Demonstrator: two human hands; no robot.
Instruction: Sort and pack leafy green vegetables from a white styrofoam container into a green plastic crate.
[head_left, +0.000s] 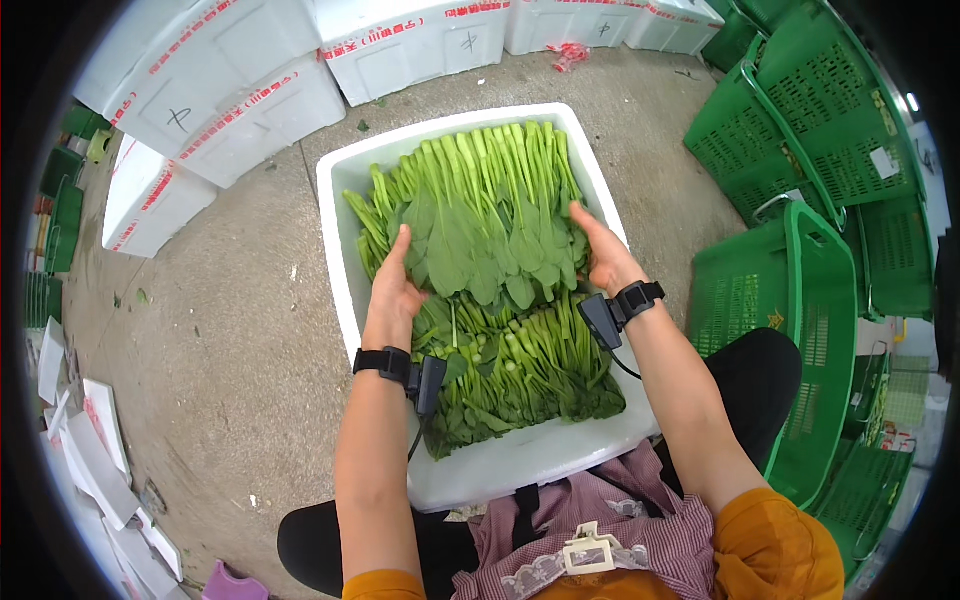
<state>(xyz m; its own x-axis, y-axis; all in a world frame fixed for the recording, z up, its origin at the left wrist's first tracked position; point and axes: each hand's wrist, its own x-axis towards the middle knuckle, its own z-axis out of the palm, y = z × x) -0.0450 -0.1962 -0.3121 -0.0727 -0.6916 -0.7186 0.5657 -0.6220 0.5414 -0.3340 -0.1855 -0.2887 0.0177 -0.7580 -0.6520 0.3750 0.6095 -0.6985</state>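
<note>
A white foam box (520,468) is set on the grey floor (230,350), its near edge close to the person's apron (620,520). Inside it, leafy greens (475,240) are laid in two bands. In the far band, the pale stems are pointed toward the box's far edge and the broad leaves are spread toward the middle; in the near band, the leaves are packed by the near edge.

The far band is flanked by both hands. The left hand (398,285) is placed along its left side, inside the box's left edge, with one finger pointed toward the far edge. The right hand (605,255) is placed against the leaves by the right edge, its thumb angled up along them. The other fingers are largely hidden on both hands, so whether they are clamped on the greens or held apart cannot be told.

A black strap (383,362) with a small device is worn on each wrist. Beyond the far edge, closed white boxes (415,60) are lined up on the floor; past the right edge, green baskets (770,290) are stacked and stood.
</note>
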